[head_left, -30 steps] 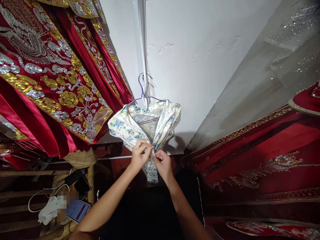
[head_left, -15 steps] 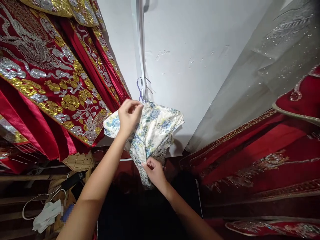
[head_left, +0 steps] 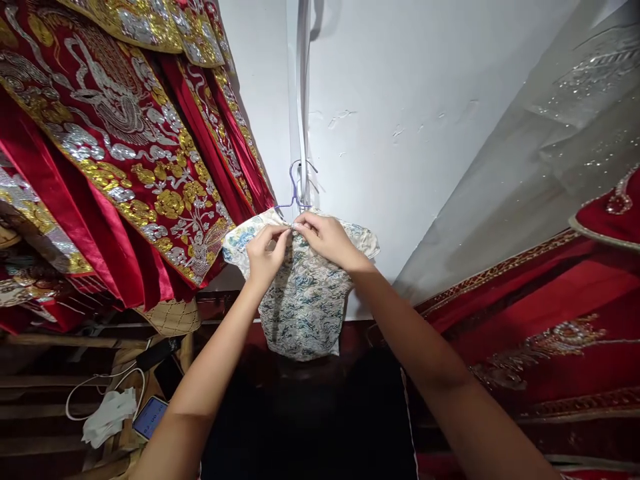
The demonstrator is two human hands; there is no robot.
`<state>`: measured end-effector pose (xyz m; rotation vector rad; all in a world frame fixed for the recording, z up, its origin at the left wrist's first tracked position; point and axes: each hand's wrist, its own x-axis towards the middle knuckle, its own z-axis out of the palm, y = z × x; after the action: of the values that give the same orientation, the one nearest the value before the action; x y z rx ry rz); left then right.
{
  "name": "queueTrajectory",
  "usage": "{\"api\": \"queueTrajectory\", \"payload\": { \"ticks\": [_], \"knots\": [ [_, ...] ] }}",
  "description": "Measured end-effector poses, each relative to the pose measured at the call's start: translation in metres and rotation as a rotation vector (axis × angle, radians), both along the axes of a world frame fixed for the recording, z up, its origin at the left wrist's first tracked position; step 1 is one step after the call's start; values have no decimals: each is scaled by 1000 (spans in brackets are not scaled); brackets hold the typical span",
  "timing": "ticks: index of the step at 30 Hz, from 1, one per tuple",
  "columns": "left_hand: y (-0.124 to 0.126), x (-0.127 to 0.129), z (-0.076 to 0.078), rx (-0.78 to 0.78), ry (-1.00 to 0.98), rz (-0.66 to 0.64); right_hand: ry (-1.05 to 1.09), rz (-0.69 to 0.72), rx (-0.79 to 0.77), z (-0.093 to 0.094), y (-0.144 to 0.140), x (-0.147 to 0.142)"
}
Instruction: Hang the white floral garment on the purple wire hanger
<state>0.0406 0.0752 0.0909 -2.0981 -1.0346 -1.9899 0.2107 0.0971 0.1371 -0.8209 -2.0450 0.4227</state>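
- The floral garment (head_left: 300, 307) hangs on a purple hanger (head_left: 294, 190) against the white wall (head_left: 400, 100).
- The left hand (head_left: 265, 250) and right hand (head_left: 325, 237) pinch the garment's neck, fingertips touching, just below the hanger's hook.
- Red embroidered robes (head_left: 115, 153) hang left of the garment.

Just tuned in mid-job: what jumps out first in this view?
Both hands, left hand and right hand, pinch the collar of a small blue-floral garment on a purple wire hanger against the white wall. Red robes with gold and silver embroidery fill the upper left.
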Motion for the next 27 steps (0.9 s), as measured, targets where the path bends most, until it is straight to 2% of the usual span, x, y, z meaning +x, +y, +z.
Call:
{"api": "queueTrajectory", "payload": {
  "ticks": [4,7,12,14,16,19,21,24,26,27],
  "knots": [
    [7,4,-22,28,26,-46,168,7,-61,-11,-4,-4],
    [10,7,-45,-18,103,-75,297,23,-106,-12,-6,-6],
    [-8,10,-94,-262,412,-136,604,7,-109,11,-6,9],
    [-16,8,-101,-316,423,-94,673,28,-167,18,-10,28],
    [-17,5,-91,-306,308,12,747,101,-284,19,-19,51],
    [-1,-3,-56,-242,35,257,954,253,-477,8,-35,86],
    [20,-10,-33,-256,-58,367,1161,337,-516,-4,-47,103],
    [54,-23,-17,-425,-50,330,1461,353,-461,-25,-60,115],
    [70,-33,-18,-573,-61,229,1559,245,-447,-41,-66,121],
    [75,-38,-21,-627,-78,168,1553,140,-447,-50,-67,124]
  ]
}}
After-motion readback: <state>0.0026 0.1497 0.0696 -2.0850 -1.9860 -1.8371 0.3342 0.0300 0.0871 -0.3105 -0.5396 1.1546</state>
